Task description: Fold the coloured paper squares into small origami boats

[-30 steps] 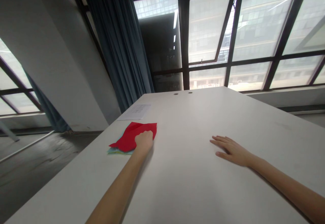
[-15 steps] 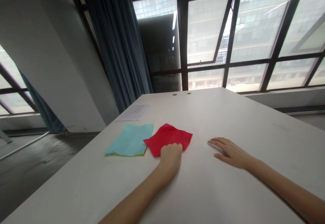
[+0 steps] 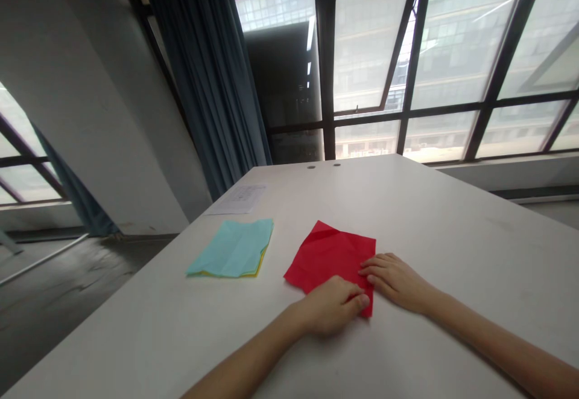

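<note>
A thin red square sheet (image 3: pixel 332 254), cloth or paper, lies slightly creased on the white table (image 3: pixel 434 206). Its near right corner is under my left hand (image 3: pixel 332 305), whose fingers are curled closed on it, thumb to the right. From the right, my right hand (image 3: pixel 398 278) rests its outstretched fingers flat on the sheet's right edge. The fingertips of both hands are close together. Left of the red sheet and apart from it lies a light blue sheet (image 3: pixel 235 248), with a yellow sheet (image 3: pixel 262 260) showing beneath its edge.
A white printed paper (image 3: pixel 237 200) lies near the table's far left edge. Two round grommets (image 3: pixel 311 167) are set in the far end. Beyond stand a dark blue curtain (image 3: pixel 212 73) and tall windows (image 3: pixel 371 49), one pane tilted out.
My left hand has drawn the red sheet rightward and nearer, off the blue one, and it lies flatter. My right hand has moved a little left onto its edge.
</note>
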Demonstrator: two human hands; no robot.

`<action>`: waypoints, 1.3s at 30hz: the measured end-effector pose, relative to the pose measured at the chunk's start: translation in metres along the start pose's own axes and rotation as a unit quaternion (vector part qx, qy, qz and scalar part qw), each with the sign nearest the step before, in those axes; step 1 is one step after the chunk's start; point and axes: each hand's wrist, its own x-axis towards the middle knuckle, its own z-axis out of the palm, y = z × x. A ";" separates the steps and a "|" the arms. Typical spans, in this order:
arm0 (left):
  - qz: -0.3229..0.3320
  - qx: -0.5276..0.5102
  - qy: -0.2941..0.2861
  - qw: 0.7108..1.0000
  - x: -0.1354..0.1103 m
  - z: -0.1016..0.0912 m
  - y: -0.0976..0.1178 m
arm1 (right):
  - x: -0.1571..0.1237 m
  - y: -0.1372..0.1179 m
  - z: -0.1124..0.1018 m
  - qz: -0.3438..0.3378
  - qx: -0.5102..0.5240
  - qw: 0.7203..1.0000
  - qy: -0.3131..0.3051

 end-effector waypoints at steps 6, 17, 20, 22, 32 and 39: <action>-0.103 0.021 0.058 0.993 0.001 -0.007 -0.024 | 0.000 0.017 0.006 0.045 0.019 0.999 0.011; -0.108 0.120 0.186 0.969 0.005 -0.010 -0.093 | -0.004 0.058 0.012 0.059 0.041 0.997 0.041; -0.084 0.105 0.195 0.972 0.003 -0.007 -0.100 | -0.001 0.057 0.014 0.062 0.041 0.996 0.054; -0.102 0.118 0.210 0.965 0.003 -0.005 -0.102 | 0.000 0.056 0.016 0.068 0.032 0.995 0.059; -0.227 0.098 0.275 0.929 0.007 0.000 -0.117 | -0.003 0.072 0.029 0.190 -0.040 0.978 0.079; -0.257 0.091 0.292 0.917 0.008 -0.001 -0.117 | -0.004 0.075 0.027 0.201 -0.009 0.975 0.094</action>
